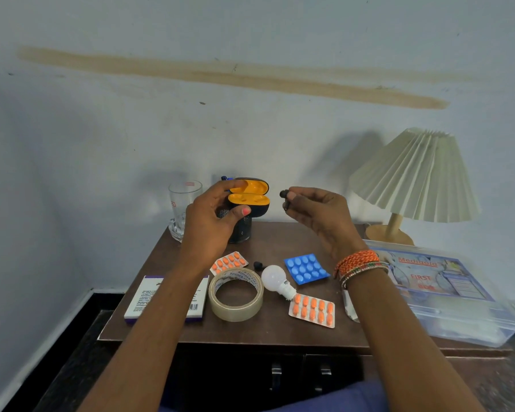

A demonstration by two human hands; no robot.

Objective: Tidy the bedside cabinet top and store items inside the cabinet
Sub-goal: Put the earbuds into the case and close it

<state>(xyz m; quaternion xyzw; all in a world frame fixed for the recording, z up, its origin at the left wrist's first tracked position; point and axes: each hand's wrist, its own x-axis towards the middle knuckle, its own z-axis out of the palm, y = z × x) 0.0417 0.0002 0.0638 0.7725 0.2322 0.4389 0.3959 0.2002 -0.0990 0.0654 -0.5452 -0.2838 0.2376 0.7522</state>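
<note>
at the far left of the cabinet top (280,331) an empty glass (182,209) stands by the wall, and near the front edge a white box (149,301) lies flat beside a roll of clear tape (236,298). the left hand (214,221) is raised above the far side of the top, fingers and thumb curled round the earbud case (249,200), which it holds lid-open with the orange hollows facing the other hand, probably so a bud can be dropped straight in. behind it a dark mesh holder (241,230) is partly hidden.

in the middle lie a strip of orange tablets (229,261), a second black earbud (258,265) loose on the wood, a white bulb (275,279), a blue tablet strip (306,268) and another orange strip (312,310).

the right hand (318,215) is lifted level with the case and a little apart from it, wrist bent, pinching one earbud (284,195) at the fingertips and pointing it towards the open case.

on the right a clear first-aid box (446,292) overhangs the top's edge in front of the lamp (414,179). all items are on top yet; the cabinet doors below look closed.
</note>
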